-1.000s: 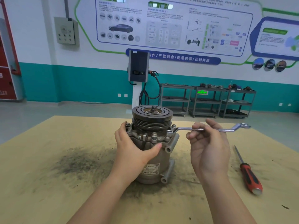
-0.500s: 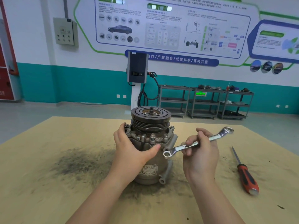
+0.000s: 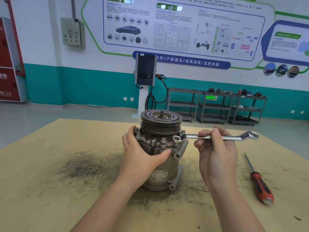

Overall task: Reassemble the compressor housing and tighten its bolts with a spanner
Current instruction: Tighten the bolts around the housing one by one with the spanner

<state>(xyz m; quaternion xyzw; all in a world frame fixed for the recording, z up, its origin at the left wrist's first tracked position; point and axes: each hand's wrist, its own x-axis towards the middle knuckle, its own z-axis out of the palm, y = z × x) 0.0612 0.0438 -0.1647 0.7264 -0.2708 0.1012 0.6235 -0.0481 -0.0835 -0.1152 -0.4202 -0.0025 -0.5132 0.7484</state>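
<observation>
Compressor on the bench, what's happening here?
A person is tightening the bolts on the compressor, which stands upright on the table. The left hand steadies the housing; the right hand holds a spanner whose ring end sits at a bolt on the flange's right side. A screwdriver lies unused to the right.

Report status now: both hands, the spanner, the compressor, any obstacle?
Left hand grips compressor. Right hand holds spanner, ring end at a flange bolt. Screwdriver lies aside; no obstacle.

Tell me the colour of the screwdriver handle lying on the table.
Red with black grip sections, on the screwdriver handle; seen in the head view.
</observation>
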